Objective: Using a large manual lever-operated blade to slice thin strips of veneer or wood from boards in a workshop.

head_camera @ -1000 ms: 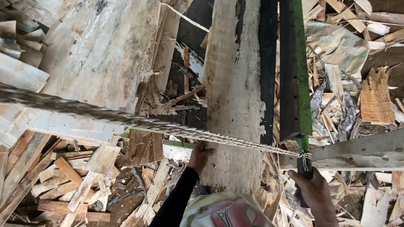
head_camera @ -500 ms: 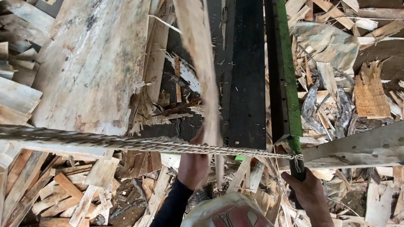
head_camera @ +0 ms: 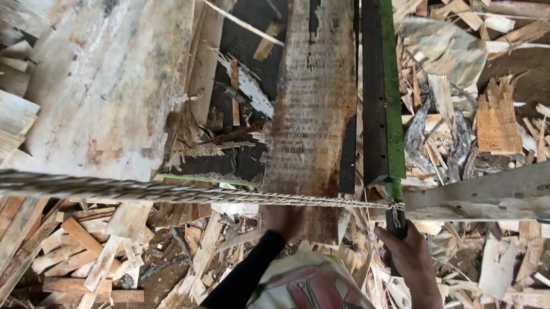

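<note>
While the long rough plank lies flat along the dark machine bed, its near end sits in the left hand, whose grip is clenched on the board's bottom edge; the fingers themselves are mostly hidden under the wood, with a black sleeve running back from the wrist. Just right of the plank stands a black and green guide rail, parallel to the plank and almost touching it along its length. At the near end of that rail, the right hand has its grip closed around a dark lever handle that hangs below the green part. A twisted rope stretches across the view, passing over the near end of the plank and reaching the handle, where it appears tied on. Left of the plank, well apart across the dark bed, lies a broad pale slab of wood. To the right of the plank, beyond the rail, a grey beam slants across, meeting the rail near the handle. Wood scraps and splinters lie heaped on the ground on both sides of the plank, thickest to its right and below its near end.
</note>
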